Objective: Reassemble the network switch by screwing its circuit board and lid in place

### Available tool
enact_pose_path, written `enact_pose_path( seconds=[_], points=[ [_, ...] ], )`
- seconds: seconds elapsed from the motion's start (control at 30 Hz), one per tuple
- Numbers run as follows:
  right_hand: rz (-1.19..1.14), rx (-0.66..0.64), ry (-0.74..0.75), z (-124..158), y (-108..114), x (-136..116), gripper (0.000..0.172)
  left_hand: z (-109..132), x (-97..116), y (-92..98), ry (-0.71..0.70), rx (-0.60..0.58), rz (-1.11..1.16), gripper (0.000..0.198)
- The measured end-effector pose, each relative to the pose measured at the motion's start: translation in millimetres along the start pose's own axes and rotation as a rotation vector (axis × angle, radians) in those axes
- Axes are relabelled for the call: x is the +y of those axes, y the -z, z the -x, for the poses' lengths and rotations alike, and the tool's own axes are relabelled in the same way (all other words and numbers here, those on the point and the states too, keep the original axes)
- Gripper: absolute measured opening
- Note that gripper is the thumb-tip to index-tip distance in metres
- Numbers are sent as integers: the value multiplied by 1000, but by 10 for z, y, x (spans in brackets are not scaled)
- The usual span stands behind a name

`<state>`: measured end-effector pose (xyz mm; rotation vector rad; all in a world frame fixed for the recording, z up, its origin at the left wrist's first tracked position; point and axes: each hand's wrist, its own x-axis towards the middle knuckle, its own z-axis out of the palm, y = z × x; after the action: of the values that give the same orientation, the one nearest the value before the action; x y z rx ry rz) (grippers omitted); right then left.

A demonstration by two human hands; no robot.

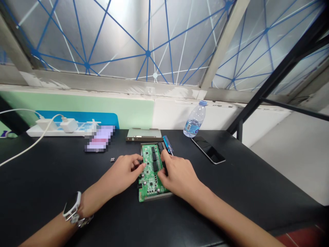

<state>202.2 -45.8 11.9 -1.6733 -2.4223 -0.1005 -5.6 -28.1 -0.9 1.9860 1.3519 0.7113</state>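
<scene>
A green circuit board (150,175) with black chips and small round components lies in a shallow metal casing (158,197), long side pointing away from me. My left hand (127,168) holds the board's left edge, with the thumb over its top face and the fingers curled at the side. On the opposite edge, my right hand (178,171) grips the board and casing near the black connectors; its fingertips are partly hidden. A screwdriver with a blue handle (167,143) lies just beyond my right hand. Behind the board rests a flat metal cover (144,135).
Several small screws (112,160) sit left of the board. A phone (209,151) and a water bottle (195,120) are at the right. At the back left are a white power strip (34,131) with plugs and cables and a blurred purple item (101,137).
</scene>
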Motion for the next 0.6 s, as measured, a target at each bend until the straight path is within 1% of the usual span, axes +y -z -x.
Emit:
enact_pose_path(
  seconds=[0.13,0.2,0.3,0.4,0.6],
  points=[
    [-9,-3,10,21,16,6,6,5,-15,-6,-54,-2,-97,30],
    [-20,2,23,31,12,9,4,2,-23,-5,-55,-4,-137,28],
    [-29,9,49,45,-9,12,4,-2,-27,-2,-27,-15,-180,23],
    [-21,4,36,50,-39,17,7,4,-26,-7,-16,-24,-202,19],
    [-39,-15,-1,38,-45,29,13,9,-39,-38,-100,-42,-196,15]
  ],
)
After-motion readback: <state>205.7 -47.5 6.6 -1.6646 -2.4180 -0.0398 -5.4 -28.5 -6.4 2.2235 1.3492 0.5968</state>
